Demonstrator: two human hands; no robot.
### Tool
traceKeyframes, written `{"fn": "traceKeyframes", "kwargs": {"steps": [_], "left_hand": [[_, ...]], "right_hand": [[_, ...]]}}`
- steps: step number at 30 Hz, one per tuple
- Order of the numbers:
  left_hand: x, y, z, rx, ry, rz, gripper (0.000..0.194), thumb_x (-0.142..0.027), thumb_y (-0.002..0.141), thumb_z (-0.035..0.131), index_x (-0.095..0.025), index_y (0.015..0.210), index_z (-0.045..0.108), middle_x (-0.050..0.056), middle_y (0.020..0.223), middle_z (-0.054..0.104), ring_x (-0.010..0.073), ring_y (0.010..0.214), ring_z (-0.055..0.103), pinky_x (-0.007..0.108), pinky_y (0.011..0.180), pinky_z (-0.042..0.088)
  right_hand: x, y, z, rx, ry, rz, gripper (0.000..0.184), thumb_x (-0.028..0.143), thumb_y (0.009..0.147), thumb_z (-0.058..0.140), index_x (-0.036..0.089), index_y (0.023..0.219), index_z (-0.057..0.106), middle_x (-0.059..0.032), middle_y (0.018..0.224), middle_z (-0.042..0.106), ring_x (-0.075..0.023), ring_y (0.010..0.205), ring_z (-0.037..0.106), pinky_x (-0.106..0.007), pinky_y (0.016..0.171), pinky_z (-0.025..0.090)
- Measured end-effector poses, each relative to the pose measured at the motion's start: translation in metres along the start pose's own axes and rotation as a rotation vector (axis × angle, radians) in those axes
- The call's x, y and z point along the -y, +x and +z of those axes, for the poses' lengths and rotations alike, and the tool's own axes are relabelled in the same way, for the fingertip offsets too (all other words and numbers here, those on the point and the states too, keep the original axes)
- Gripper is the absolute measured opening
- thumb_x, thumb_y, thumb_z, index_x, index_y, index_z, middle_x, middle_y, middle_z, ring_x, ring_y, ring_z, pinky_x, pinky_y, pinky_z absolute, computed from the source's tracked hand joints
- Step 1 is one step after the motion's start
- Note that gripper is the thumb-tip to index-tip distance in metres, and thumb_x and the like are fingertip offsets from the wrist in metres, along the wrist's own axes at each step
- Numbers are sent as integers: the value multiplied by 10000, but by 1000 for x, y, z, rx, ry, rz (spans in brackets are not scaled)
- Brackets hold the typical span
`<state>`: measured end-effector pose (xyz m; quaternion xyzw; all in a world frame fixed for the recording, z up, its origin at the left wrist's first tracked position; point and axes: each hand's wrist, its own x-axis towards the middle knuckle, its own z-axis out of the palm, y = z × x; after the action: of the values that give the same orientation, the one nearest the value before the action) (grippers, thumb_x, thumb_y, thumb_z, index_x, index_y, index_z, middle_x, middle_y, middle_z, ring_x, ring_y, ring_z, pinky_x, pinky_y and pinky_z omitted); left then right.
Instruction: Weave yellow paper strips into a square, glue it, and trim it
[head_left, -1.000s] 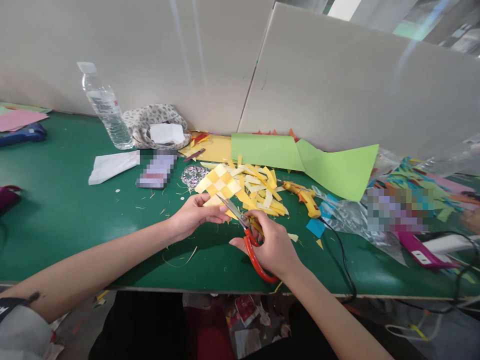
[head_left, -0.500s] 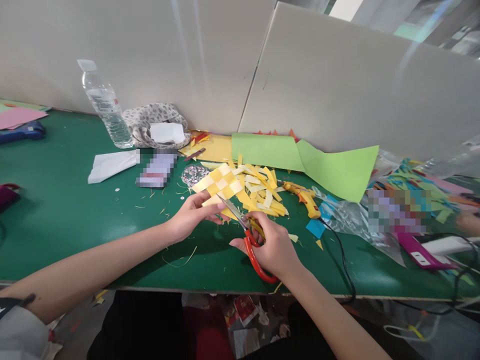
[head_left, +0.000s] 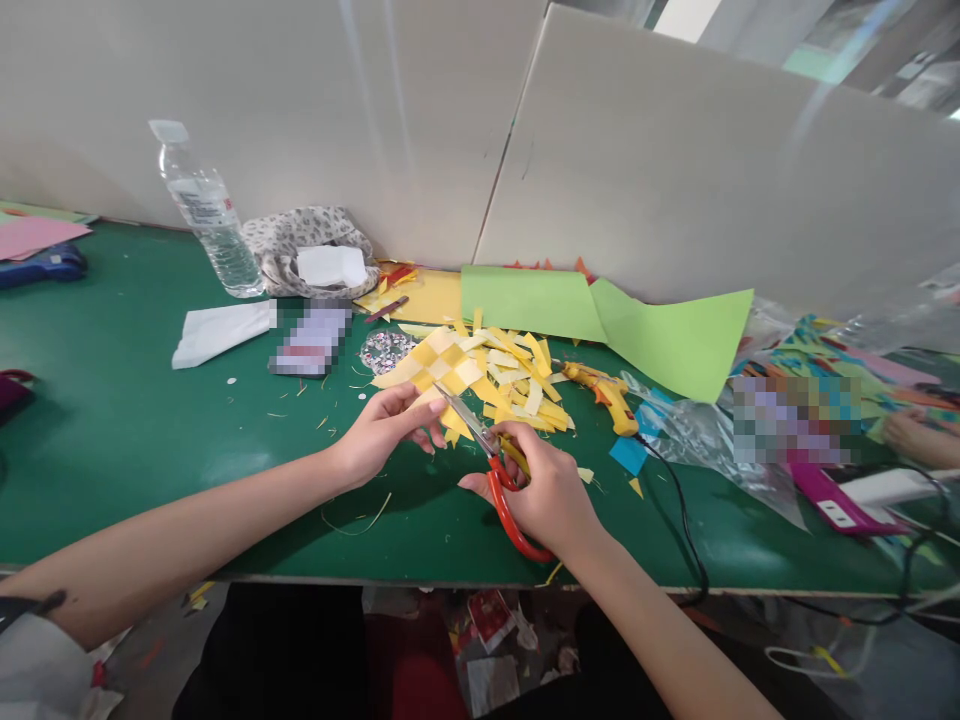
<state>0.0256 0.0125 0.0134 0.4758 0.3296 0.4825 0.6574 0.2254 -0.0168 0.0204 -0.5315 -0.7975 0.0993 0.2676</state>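
Note:
My left hand (head_left: pixel 390 428) pinches a woven checkered piece of yellow and cream paper strips (head_left: pixel 442 362) by its near edge. In my right hand (head_left: pixel 544 480) is a pair of red-handled scissors (head_left: pixel 517 520), the blades pointing up and left at the paper's near edge. The blades look nearly closed. Something yellow shows between the right fingers by the handles; I cannot make out what it is. Just behind the woven piece lies a heap of loose yellow and cream paper strips (head_left: pixel 525 380). A small pile of sequins (head_left: pixel 386 350) sits left of it.
A yellow glue gun (head_left: pixel 604 392) with a black cord lies to the right. Green paper sheets (head_left: pixel 532 300) rest along the partition. At the left stand a water bottle (head_left: pixel 210 220) and a spotted cloth pouch (head_left: pixel 277 235). Another person's hand (head_left: pixel 919 432) is at the far right.
The woven paper has turned and tilted a little in my left hand, its left corner shifting left and down. The other person's hand has come further into view.

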Motion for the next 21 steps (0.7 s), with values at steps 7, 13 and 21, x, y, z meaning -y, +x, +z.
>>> {"fn": "traceKeyframes", "kwargs": {"steps": [7,13,21], "left_hand": [[-2,2,-1,-22,-4,-11,200,-315,773,638,-145,713,553,-18,560,618,94,531,597,184,506,460],[-3,4,-1,-68,-35,-9,215,-316,766,642,-157,689,520,-28,565,604,80,513,581,173,494,449],[-1,5,-5,-180,-63,35,161,-286,714,670,-159,760,582,-30,599,602,75,506,567,179,501,454]], "right_hand": [[0,0,-2,-28,66,32,482,525,669,658,178,972,520,20,599,524,-124,499,471,-241,513,407],[-5,-2,-4,-65,65,24,469,506,667,667,180,971,521,35,574,498,-115,479,454,-233,499,399],[-12,-6,-10,40,46,-31,449,516,704,634,191,999,536,4,651,566,-123,527,482,-241,529,404]]}}
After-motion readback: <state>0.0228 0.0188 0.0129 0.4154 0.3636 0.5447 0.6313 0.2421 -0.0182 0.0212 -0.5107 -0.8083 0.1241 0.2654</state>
